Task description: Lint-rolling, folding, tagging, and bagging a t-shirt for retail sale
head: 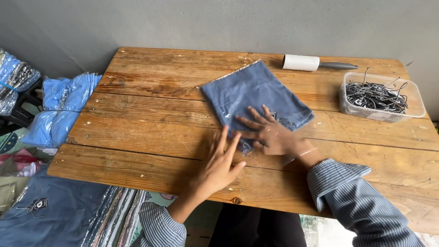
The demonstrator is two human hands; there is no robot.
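Head view: folded blue fabric garment (256, 93), seemingly inside a clear plastic bag, lies tilted near the middle of the worn wooden plank desk (146, 123). The person's right hand (270, 132) rests flat on the garment's near corner, fingers spread wide, palm down, gripping nothing. The left hand (219, 167) is also open, fingers straight and close together; its fingertips reach the near edge of the garment just beside the right hand, and whether they pinch the plastic cannot be told. Both forearms wear blue-and-white striped shirt sleeves (361, 206).

At the far edge of the desk, beyond the garment, a white lint roller with a grey handle (304, 62) lies on its side. To its right stands a clear rectangular plastic tub (382, 97) holding black-and-white cords, well apart from the hands.

Off the desk's left side, light blue bagged garments (61, 110) are piled, and in the near left corner a stack of dark blue bagged garments (55, 210) sits below the desk edge.
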